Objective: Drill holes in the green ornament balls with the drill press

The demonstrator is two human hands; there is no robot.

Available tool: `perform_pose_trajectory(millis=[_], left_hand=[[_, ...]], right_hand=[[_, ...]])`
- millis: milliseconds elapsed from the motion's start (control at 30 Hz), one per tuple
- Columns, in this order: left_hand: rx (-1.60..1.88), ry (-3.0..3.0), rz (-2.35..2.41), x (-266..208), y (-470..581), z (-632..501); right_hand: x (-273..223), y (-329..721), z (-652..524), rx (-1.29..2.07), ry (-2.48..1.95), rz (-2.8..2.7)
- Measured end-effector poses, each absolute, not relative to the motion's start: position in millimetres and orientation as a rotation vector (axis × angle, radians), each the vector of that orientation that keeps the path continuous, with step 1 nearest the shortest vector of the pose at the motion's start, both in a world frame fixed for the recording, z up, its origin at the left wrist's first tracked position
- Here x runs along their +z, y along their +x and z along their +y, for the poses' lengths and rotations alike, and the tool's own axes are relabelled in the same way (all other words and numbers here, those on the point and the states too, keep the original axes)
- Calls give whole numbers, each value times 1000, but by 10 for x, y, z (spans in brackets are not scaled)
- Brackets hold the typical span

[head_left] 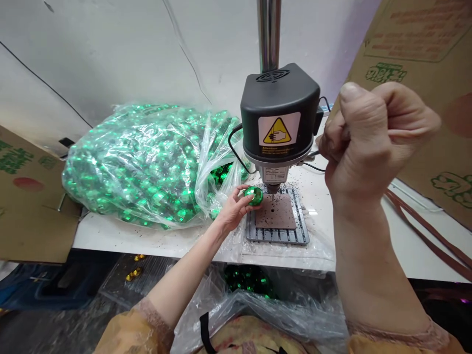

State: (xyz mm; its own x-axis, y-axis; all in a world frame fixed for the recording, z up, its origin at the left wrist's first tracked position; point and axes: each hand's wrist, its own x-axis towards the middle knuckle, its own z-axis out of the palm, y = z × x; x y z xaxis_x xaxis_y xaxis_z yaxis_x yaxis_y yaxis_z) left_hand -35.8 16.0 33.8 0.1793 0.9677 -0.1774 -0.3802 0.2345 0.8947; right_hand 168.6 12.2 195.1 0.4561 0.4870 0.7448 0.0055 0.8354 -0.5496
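Between the fingers of my left hand is a shiny green faceted ball, held just left of the drill bit. My right hand is raised and closed in a fist at the right side of the drill press, around what looks like its feed lever; most of the grip is hidden. Under the drill chuck lies a brown board with a small dark hole, on a slotted metal base plate. Dark bits are scattered over both.
A big clear bag of green balls lies at the left, its mouth near the press. Cardboard boxes stand left and right. Below the table edge, more green balls sit in a plastic bag. A brown strap lies at the right.
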Motion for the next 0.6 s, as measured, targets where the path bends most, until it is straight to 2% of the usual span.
perform_pose_trajectory(millis=[600], left_hand=[[1069, 500, 906, 408, -408, 55]], right_hand=[[1929, 1679, 116, 298, -515, -1048]])
